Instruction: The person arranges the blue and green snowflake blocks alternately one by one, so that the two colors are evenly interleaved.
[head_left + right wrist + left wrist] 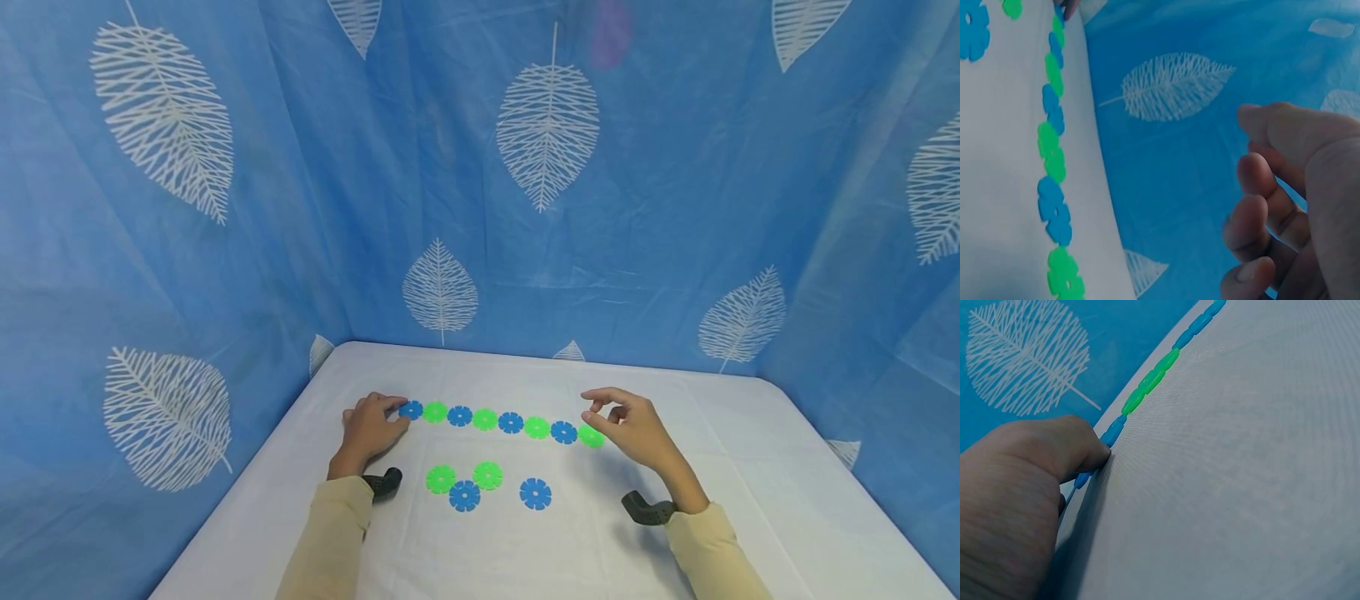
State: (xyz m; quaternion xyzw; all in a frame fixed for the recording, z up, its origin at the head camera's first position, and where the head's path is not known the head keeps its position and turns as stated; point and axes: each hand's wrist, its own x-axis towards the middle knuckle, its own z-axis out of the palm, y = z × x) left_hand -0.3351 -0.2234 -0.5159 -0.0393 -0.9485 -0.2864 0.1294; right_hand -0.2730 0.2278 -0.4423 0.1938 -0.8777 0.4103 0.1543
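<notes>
Several blue and green notched snowflake building discs make one joined, alternating row across the white table. At its left end, my left hand (pixel 367 429) pinches the blue disc (pixel 412 409) between thumb and fingers, partly covering it. The left wrist view shows this thumb (pixel 1088 447) right at the row. Above the row's other end, my right hand (pixel 633 425) is raised, its fingers loosely curled with nothing in them. Below it lies the last green disc (pixel 592 436), also seen with the neighbouring blue disc (pixel 1054 211) in the right wrist view.
Nearer me lie two green discs (pixel 440 479) touching a blue disc (pixel 465 496), and a separate blue disc (pixel 536 493) to their right. Blue leaf-patterned cloth (pixel 637 275) hangs behind and beside the table (pixel 675 517). Each wrist wears a black camera mount (pixel 647 510).
</notes>
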